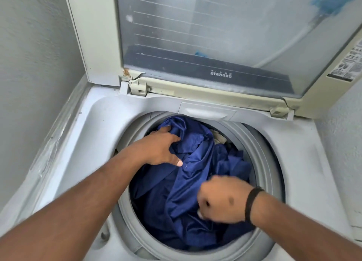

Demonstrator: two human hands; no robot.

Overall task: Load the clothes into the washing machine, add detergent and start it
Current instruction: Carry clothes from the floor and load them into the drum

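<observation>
A white top-loading washing machine (94,127) stands open, its glass lid (205,35) raised at the back. A dark blue garment (195,174) fills most of the grey-rimmed drum (262,149). A bit of pale cloth (219,136) shows under it at the back. My left hand (158,149) lies on the garment's far left part, its fingers dug into the folds. My right hand (223,200), with a black band on the wrist, is curled into a fist gripping the blue fabric at the drum's near right.
A closed detergent drawer flap (207,111) sits in the machine's top behind the drum. A grey wall (29,65) runs close along the left side, another wall (344,143) is on the right. A label sticker (348,63) is on the lid's frame.
</observation>
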